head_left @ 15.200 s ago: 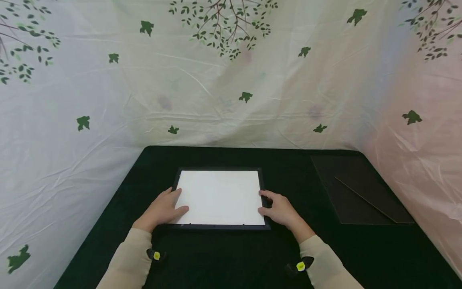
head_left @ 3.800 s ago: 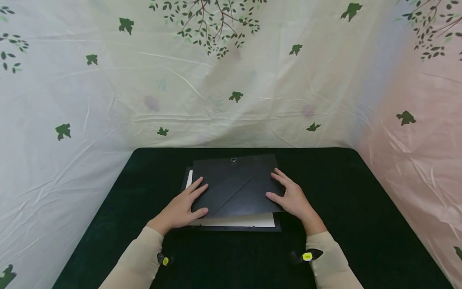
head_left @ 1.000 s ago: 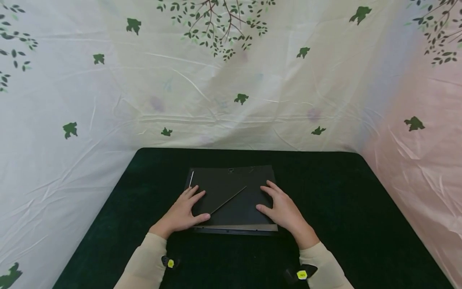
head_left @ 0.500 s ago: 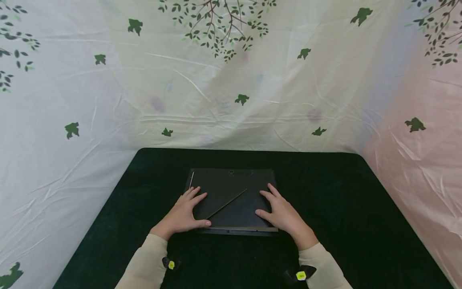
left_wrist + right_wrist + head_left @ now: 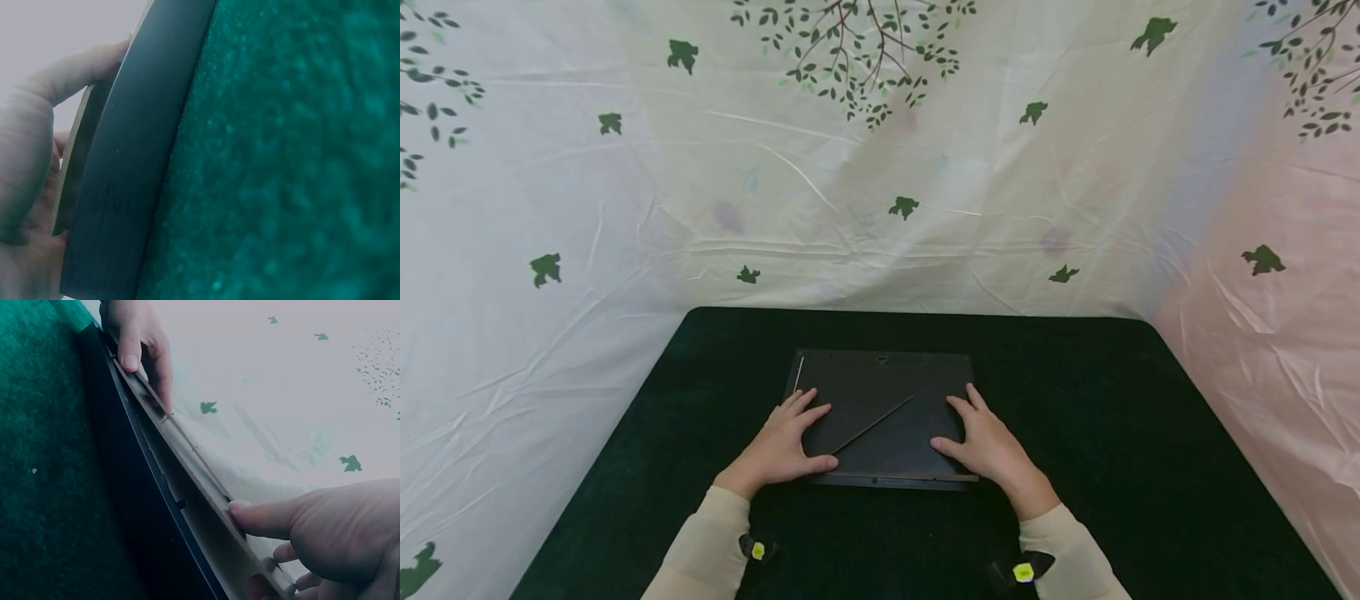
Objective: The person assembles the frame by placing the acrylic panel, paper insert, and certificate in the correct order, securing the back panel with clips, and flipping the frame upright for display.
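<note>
A black picture frame (image 5: 887, 482) lies face down on the table, its near rail showing. Over it sits a dark backing board (image 5: 880, 425) with a slanting stand strip (image 5: 872, 425) and a small hanger (image 5: 882, 360). A thin white strip (image 5: 799, 373) shows along the left side. My left hand (image 5: 778, 442) holds the board's left edge, thumb near the front corner. My right hand (image 5: 988, 446) holds the right edge, fingers spread. In the right wrist view, the board's near edge (image 5: 200, 472) stands raised off the frame (image 5: 134, 481), leaving a gap.
Dark green cloth (image 5: 1075, 392) covers the table around the frame. Pale curtains (image 5: 820, 167) with leaf prints hang behind and at both sides. Each sleeve carries a wrist camera, the left one (image 5: 752, 547) and the right one (image 5: 1022, 572).
The board, earlier lying at the right, has been brought over the frame's white sheet. It has since slid nearer and straightened, covering almost all the white. In the last half second it barely moves.
</note>
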A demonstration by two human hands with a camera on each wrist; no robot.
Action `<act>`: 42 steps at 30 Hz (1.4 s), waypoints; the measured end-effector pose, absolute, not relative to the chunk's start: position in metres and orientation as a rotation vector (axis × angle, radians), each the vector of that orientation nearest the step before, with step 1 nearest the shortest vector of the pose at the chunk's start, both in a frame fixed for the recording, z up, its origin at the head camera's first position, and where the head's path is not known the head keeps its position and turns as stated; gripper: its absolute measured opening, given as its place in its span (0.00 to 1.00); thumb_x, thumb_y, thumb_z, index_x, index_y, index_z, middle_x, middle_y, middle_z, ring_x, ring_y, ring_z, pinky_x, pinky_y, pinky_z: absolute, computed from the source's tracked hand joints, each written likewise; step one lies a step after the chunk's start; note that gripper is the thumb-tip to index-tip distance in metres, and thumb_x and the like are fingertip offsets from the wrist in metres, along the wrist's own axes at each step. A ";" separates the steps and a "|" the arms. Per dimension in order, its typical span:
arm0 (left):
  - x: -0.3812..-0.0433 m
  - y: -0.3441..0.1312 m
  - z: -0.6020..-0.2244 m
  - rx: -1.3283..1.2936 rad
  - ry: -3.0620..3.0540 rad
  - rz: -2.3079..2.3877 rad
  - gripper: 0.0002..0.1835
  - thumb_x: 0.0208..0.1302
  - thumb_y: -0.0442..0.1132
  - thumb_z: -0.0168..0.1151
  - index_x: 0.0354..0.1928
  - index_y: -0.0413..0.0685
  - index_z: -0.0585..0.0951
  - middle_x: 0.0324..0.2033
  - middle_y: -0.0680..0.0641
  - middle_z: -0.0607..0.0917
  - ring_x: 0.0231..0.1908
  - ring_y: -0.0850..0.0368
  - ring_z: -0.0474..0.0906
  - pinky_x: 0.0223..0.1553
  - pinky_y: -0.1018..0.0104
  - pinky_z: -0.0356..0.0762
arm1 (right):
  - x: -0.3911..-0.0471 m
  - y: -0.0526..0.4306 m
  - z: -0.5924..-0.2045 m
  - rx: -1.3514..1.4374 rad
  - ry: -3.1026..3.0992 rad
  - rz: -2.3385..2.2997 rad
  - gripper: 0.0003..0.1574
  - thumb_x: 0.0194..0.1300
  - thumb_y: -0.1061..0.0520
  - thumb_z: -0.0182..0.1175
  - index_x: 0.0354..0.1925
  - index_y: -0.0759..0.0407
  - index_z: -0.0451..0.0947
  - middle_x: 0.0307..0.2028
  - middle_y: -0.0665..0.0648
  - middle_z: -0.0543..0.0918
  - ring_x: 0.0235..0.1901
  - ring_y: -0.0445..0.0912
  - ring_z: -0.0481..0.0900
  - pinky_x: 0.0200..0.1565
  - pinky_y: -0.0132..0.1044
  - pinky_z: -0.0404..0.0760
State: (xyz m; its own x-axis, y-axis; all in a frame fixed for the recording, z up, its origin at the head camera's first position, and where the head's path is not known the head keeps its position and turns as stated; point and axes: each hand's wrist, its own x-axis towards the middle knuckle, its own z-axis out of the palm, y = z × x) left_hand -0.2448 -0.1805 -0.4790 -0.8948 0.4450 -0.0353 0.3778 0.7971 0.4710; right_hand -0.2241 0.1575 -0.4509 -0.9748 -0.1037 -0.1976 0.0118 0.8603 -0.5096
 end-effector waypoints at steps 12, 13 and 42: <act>-0.245 -0.181 -0.480 0.640 2.837 0.746 0.44 0.50 0.72 0.62 0.67 0.58 0.70 0.73 0.45 0.55 0.73 0.43 0.42 0.67 0.36 0.44 | -0.223 0.155 -0.448 0.056 2.871 -0.655 0.54 0.51 0.32 0.68 0.69 0.54 0.64 0.72 0.67 0.54 0.66 0.67 0.60 0.57 0.68 0.63; -0.245 -0.181 -0.480 0.640 2.836 0.751 0.44 0.51 0.72 0.62 0.67 0.58 0.70 0.73 0.45 0.55 0.73 0.44 0.42 0.67 0.36 0.44 | -0.222 0.155 -0.448 0.062 2.883 -0.635 0.55 0.51 0.31 0.68 0.69 0.55 0.64 0.71 0.68 0.55 0.65 0.68 0.61 0.56 0.68 0.64; -0.243 -0.178 -0.483 0.602 2.874 0.717 0.44 0.49 0.71 0.64 0.66 0.57 0.71 0.73 0.46 0.55 0.73 0.45 0.42 0.67 0.37 0.44 | -0.226 0.164 -0.461 -0.059 2.893 -0.570 0.53 0.53 0.31 0.67 0.70 0.53 0.64 0.73 0.63 0.54 0.67 0.66 0.58 0.56 0.66 0.66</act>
State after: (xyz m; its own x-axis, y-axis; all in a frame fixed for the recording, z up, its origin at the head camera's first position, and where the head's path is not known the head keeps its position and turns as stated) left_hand -0.2434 -0.1783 -0.4834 -0.9138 0.4057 -0.0191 0.3492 0.8089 0.4730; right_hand -0.2263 0.1640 -0.4615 -0.9807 -0.0758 -0.1802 -0.0018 0.9252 -0.3795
